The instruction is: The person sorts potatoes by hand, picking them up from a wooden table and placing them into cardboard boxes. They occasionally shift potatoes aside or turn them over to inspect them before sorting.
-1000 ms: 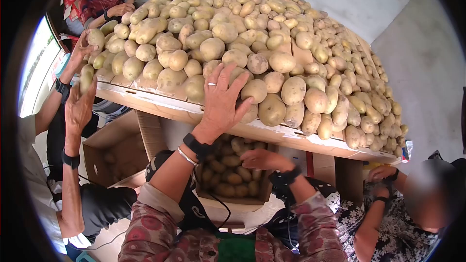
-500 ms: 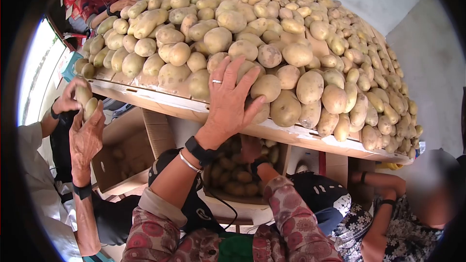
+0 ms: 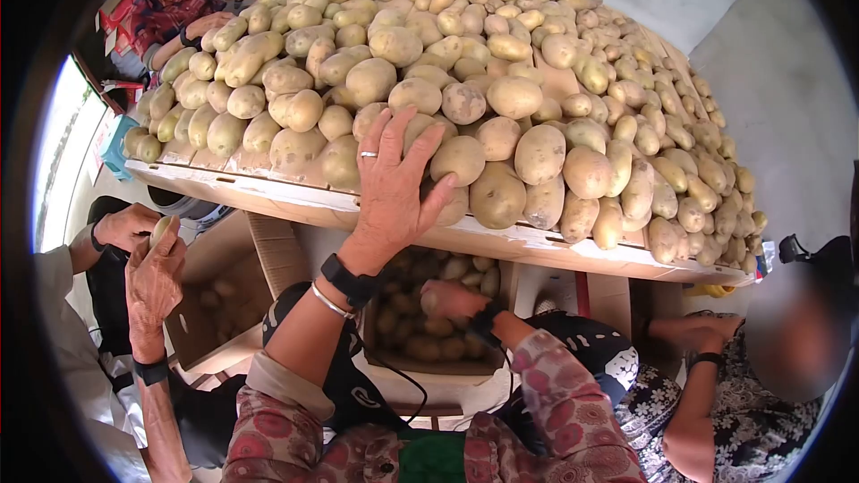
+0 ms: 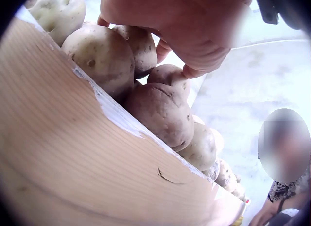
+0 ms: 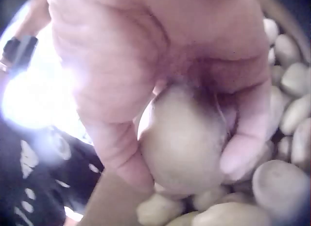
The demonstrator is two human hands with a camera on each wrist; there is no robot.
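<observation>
My left hand [image 3: 394, 183], with a ring on one finger, rests spread over the potatoes at the table's front edge. In the left wrist view its fingertips reach down among several of them, near a round potato [image 4: 167, 78]. Below the tabletop, my right hand [image 3: 458, 301] is over a cardboard box [image 3: 506, 304] of potatoes. Thumb and fingers grip a pale potato [image 5: 184, 138] from both sides in the right wrist view, with more potatoes lying beneath it. The palm hides the top of that potato.
A large potato heap [image 3: 510, 98] covers the cardboard-lined table, whose wooden edge [image 3: 331, 206] runs above the box. At left a person's hands [image 3: 157, 277] hold a potato beside another box [image 3: 224, 322]. Other people sit at far left and right.
My right hand dipped into the box and now has a potato in its grip. My left hand stays on the heap. The person at left has lowered their hands from the table edge.
</observation>
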